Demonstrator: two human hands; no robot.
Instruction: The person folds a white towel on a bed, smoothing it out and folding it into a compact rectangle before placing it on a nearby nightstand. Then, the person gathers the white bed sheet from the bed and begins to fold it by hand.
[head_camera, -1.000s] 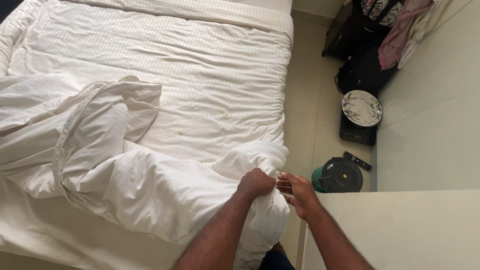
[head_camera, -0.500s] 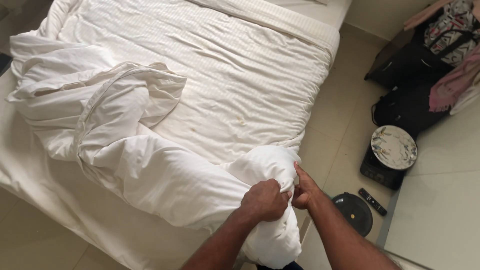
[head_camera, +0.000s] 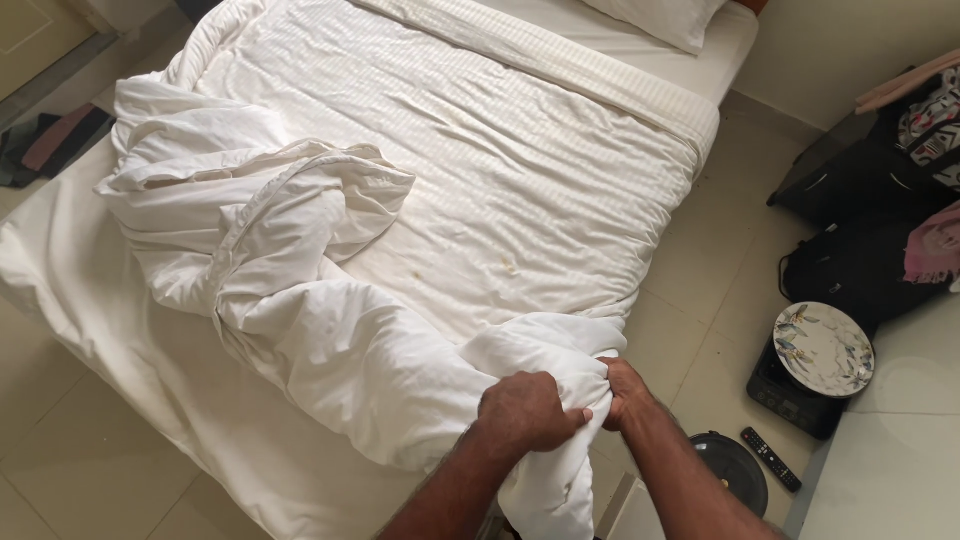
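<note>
A crumpled white duvet cover (head_camera: 300, 290) lies bunched across the left and near part of a bed (head_camera: 520, 170) that is spread with a white striped quilt. My left hand (head_camera: 530, 410) is shut on a corner of the white cover at the bed's near right corner. My right hand (head_camera: 625, 393) grips the same bunched corner right beside it, the two hands touching. Loose fabric hangs down below both hands. A white pillow (head_camera: 660, 18) lies at the bed's far end.
On the tiled floor to the right stand dark bags (head_camera: 870, 250), a patterned plate (head_camera: 823, 349) on a black box, a remote control (head_camera: 770, 459) and a round dark pan (head_camera: 730, 465). Clothes (head_camera: 50, 145) lie on the floor at far left.
The view has swung left and tilted, showing more of the bed. Both hands stay clenched on the cover's corner, now closer together.
</note>
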